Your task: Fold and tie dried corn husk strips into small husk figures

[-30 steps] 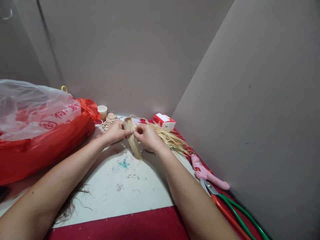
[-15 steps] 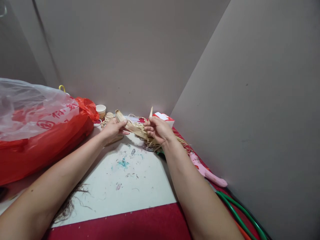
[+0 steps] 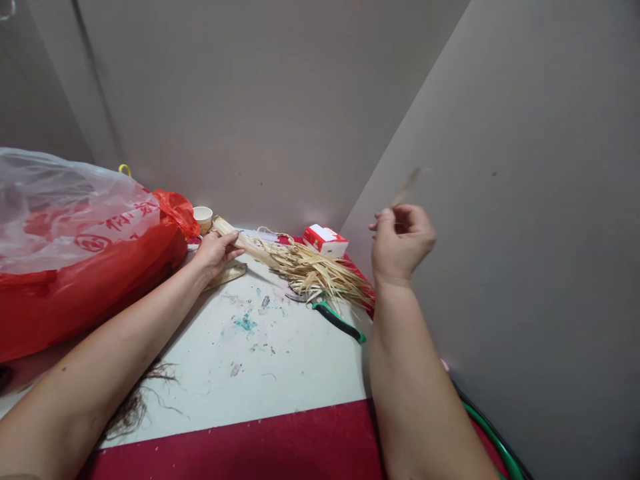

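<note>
My left hand grips a pale dried corn husk near the far edge of the white tabletop, its upper end pointing back left. My right hand is raised off the table at the right, fingers pinched on a thin torn strip of husk that is blurred by motion. Between the two hands lies a heap of shredded husk strips. A second husk piece lies flat under my left hand.
A red and clear plastic bag fills the left side. A paper cup and a red-white box stand at the back. Green-handled scissors lie by the heap. Grey walls close in behind and on the right. Dark fibres lie by my left forearm.
My right hand tore a strip from the husk and swung up and to the right with it. My left hand moved slightly left, still holding the husk. The scissors came into sight.
</note>
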Action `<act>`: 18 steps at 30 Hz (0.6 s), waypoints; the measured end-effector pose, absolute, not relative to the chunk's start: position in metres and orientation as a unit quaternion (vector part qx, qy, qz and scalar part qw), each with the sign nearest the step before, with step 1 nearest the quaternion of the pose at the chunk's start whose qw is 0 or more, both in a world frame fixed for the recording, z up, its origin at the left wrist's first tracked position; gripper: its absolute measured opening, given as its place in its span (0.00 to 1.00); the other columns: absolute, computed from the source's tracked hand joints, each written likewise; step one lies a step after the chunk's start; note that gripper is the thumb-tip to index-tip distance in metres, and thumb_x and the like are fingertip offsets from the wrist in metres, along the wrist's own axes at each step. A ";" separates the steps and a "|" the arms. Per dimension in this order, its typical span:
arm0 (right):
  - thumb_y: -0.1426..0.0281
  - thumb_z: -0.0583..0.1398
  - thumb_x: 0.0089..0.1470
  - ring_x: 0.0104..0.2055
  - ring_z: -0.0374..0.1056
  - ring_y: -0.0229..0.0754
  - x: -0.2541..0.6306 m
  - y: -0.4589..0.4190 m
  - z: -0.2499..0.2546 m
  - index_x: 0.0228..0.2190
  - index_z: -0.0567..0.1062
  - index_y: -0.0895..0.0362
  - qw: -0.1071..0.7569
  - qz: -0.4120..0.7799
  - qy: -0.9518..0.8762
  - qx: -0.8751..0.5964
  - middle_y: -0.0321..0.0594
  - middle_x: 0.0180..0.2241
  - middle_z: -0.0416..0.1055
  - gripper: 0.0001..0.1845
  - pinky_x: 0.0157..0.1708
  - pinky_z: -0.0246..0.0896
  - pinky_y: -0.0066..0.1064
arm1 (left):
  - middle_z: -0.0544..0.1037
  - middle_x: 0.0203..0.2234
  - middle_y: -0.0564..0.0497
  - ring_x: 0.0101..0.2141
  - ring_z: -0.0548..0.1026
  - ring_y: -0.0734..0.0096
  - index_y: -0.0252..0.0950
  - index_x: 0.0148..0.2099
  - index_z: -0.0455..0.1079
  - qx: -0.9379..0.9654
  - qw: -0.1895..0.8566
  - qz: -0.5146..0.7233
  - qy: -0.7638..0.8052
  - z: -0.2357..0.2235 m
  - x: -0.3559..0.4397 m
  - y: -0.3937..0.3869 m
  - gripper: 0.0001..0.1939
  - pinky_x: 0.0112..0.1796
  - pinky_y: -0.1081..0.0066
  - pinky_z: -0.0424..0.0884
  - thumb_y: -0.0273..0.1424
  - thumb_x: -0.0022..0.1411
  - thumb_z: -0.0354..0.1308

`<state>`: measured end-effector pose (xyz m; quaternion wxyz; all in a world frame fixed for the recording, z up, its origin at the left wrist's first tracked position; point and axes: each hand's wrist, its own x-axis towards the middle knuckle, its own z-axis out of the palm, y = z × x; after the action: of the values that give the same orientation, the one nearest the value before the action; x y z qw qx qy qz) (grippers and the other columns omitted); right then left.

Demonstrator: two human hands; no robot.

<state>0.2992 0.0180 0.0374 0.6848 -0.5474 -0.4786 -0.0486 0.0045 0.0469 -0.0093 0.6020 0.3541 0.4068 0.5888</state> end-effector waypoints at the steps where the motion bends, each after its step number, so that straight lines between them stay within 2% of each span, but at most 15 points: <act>1: 0.62 0.57 0.51 0.30 0.72 0.40 0.303 0.020 0.032 0.29 0.73 0.55 0.623 -0.066 -0.518 -0.582 0.42 0.31 0.75 0.10 0.26 0.63 0.27 | 0.76 0.25 0.50 0.24 0.75 0.78 0.31 0.34 0.68 0.361 0.610 0.575 0.407 -0.009 0.005 0.045 0.04 0.25 0.79 0.75 0.22 0.55 0.61; 4: 0.64 0.63 0.43 0.28 0.70 0.42 0.306 0.026 0.016 0.25 0.78 0.54 0.397 -0.024 -0.622 -0.675 0.42 0.26 0.76 0.07 0.26 0.60 0.29 | 0.76 0.25 0.50 0.25 0.74 0.78 0.31 0.33 0.70 0.380 0.636 0.536 0.405 -0.007 0.009 0.040 0.05 0.27 0.79 0.75 0.19 0.52 0.61; 6: 0.64 0.64 0.42 0.26 0.69 0.42 0.303 0.029 0.010 0.22 0.78 0.53 0.322 -0.001 -0.635 -0.702 0.42 0.22 0.75 0.06 0.25 0.57 0.29 | 0.75 0.25 0.50 0.26 0.74 0.77 0.31 0.32 0.70 0.389 0.647 0.518 0.402 -0.006 0.011 0.038 0.07 0.28 0.77 0.75 0.17 0.50 0.61; 9: 0.62 0.60 0.47 0.24 0.67 0.41 0.288 0.029 0.012 0.20 0.76 0.56 0.375 0.024 -0.630 -0.680 0.42 0.20 0.73 0.12 0.23 0.56 0.29 | 0.74 0.22 0.51 0.25 0.73 0.78 0.31 0.28 0.69 0.413 0.653 0.499 0.392 -0.007 0.012 0.036 0.08 0.30 0.76 0.76 0.17 0.47 0.63; 13: 0.60 0.59 0.47 0.22 0.64 0.36 0.243 0.018 0.017 0.22 0.74 0.57 0.465 0.211 -0.651 -0.563 0.38 0.22 0.72 0.12 0.21 0.57 0.26 | 0.75 0.24 0.49 0.26 0.74 0.75 0.29 0.28 0.69 0.449 0.658 0.474 0.375 -0.008 0.011 0.035 0.09 0.32 0.73 0.76 0.18 0.45 0.66; 15: 0.62 0.60 0.46 0.22 0.64 0.35 0.218 0.011 0.015 0.24 0.74 0.56 0.458 0.309 -0.661 -0.507 0.37 0.23 0.72 0.10 0.22 0.58 0.26 | 0.77 0.27 0.46 0.28 0.76 0.73 0.29 0.30 0.71 0.466 0.660 0.457 0.373 -0.008 0.011 0.034 0.09 0.33 0.72 0.75 0.19 0.45 0.67; 18: 0.64 0.61 0.45 0.24 0.65 0.34 0.192 0.006 0.007 0.25 0.73 0.57 0.436 0.385 -0.674 -0.456 0.36 0.24 0.72 0.09 0.25 0.61 0.26 | 0.78 0.29 0.44 0.29 0.77 0.72 0.28 0.32 0.73 0.501 0.653 0.426 0.376 -0.008 0.013 0.032 0.09 0.33 0.73 0.74 0.21 0.46 0.67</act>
<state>0.1920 0.0056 0.0071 0.4356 -0.4560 -0.6740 0.3848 0.0127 0.0324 -0.0076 0.6527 0.5013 0.3763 0.4255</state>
